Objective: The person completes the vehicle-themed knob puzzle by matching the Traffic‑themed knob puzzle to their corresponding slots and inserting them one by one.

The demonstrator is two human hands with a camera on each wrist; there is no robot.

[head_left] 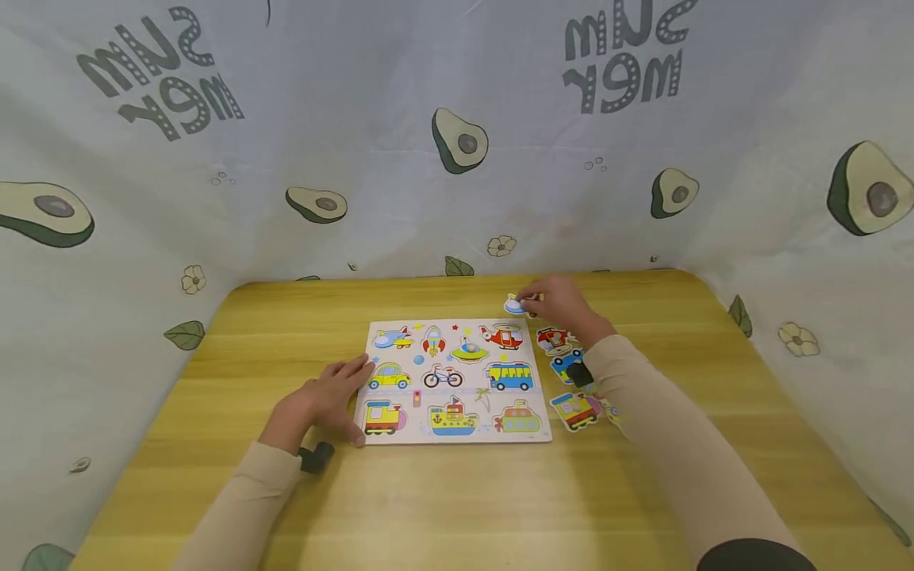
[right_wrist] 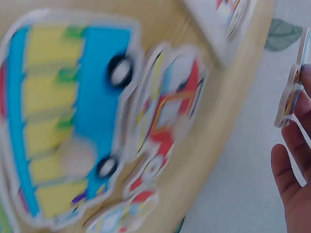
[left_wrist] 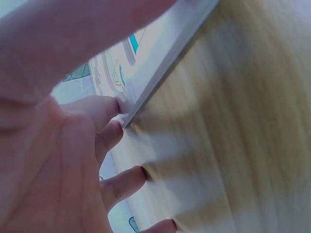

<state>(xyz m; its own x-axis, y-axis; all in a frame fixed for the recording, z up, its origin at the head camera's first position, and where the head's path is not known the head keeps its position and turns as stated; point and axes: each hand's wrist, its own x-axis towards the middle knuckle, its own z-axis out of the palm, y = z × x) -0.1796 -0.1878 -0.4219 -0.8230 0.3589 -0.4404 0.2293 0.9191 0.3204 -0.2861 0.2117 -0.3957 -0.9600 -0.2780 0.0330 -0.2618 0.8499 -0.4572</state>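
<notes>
A puzzle board [head_left: 421, 397] printed with vehicles lies flat on the table. My left hand [head_left: 332, 401] rests at its left edge, fingers spread, with the thumb by the near left corner. In the left wrist view, fingertips [left_wrist: 137, 175] touch the tabletop beside the board's edge [left_wrist: 165, 70]. Past the board's far right corner, my right hand [head_left: 562, 301] pinches a blue-and-white puzzle piece [head_left: 512, 305]. The right wrist view shows this held piece [right_wrist: 290, 94] nearly edge-on, raised off the table; its picture is mostly hidden there.
Right of the board lie several loose pieces: a helicopter [head_left: 553, 340], a bus [head_left: 566, 366] and a train [head_left: 575, 410]. Others are partly covered by the right forearm. A cloth printed with avocados [head_left: 460, 141] hangs behind the wooden table [head_left: 428, 507].
</notes>
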